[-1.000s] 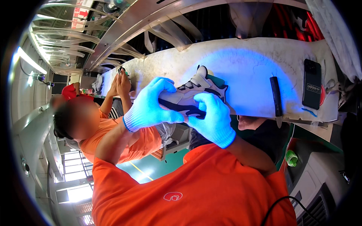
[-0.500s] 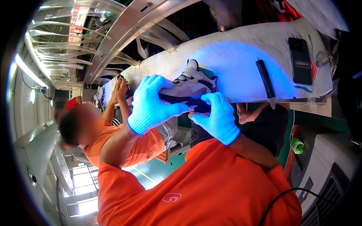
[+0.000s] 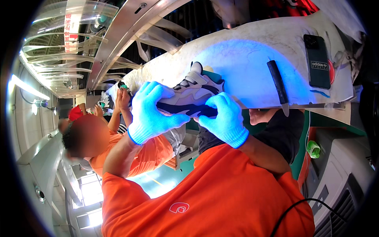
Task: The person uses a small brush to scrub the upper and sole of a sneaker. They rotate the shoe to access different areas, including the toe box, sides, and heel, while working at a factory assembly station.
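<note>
A grey and black sneaker [image 3: 193,93] is held up over the near edge of the bench, lying on its side with its dark sole edge toward me. In a knit glove that glows blue under the light, my left hand [image 3: 152,112] grips the toe end. My right hand [image 3: 225,119], gloved the same way, holds the heel end, its thumb pressed at the sole. Both thumbs point toward each other along the sole's lower edge. The underside of the sole and some fingertips are hidden.
On the pale bench [image 3: 173,67], a black-handled knife [image 3: 278,85] lies right of the shoe, its blade over the near edge. A dark phone [image 3: 317,63] rests farther right. At left, a co-worker in orange [image 3: 146,156] sits close by. Clear plastic strips [image 3: 63,49] hang at upper left.
Both hands have shifted slightly left with the sneaker, and the shoe has tilted a little. The grip stays on both ends. The co-worker's hands have moved slightly.
</note>
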Available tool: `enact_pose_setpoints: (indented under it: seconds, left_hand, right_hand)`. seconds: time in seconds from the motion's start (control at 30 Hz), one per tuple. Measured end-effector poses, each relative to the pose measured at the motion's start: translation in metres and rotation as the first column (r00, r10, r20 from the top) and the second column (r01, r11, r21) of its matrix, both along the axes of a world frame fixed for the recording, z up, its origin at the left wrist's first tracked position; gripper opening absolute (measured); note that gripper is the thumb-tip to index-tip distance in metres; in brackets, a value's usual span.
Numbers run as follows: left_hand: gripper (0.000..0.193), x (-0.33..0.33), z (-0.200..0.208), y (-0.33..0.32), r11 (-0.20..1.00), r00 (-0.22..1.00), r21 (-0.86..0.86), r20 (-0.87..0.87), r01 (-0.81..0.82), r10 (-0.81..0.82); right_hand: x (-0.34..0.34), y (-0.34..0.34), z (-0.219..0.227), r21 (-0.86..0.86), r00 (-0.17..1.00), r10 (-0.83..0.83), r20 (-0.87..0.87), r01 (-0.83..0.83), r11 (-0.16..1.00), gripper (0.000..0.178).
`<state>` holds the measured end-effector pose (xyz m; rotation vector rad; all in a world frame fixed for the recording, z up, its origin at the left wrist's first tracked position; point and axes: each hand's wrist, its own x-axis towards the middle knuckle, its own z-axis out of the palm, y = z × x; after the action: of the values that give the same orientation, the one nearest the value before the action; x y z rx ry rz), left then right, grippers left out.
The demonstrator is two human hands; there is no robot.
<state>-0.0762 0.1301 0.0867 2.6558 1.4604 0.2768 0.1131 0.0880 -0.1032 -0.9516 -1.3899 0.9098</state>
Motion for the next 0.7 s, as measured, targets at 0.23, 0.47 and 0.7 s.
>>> enact_pose_setpoints:
  seconds: [0.23, 0.47, 0.7]
  left_hand:
    - [0.058, -0.048, -0.006, 0.006, 0.603, 0.641, -0.738, 0.31, -0.303, 0.702]
    - [0.089, -0.055, -0.004, 0.053, 0.368, 0.898, -0.831, -0.315, -0.417, 0.307]
    - [0.091, -0.035, -0.01, 0.064, 0.382, 0.896, -0.811, -0.384, -0.443, 0.225]
  right_hand:
    - [-0.014, 0.011, 0.0, 0.064, 0.992, 0.02, 0.125, -0.028, 0.998, 0.05]
    - [-0.021, 0.011, -0.001, 0.1, 0.975, 0.059, 0.216, -0.082, 0.992, 0.055]
    - [-0.022, 0.014, 0.001, 0.097, 0.975, 0.041, 0.217, -0.064, 0.993, 0.061]
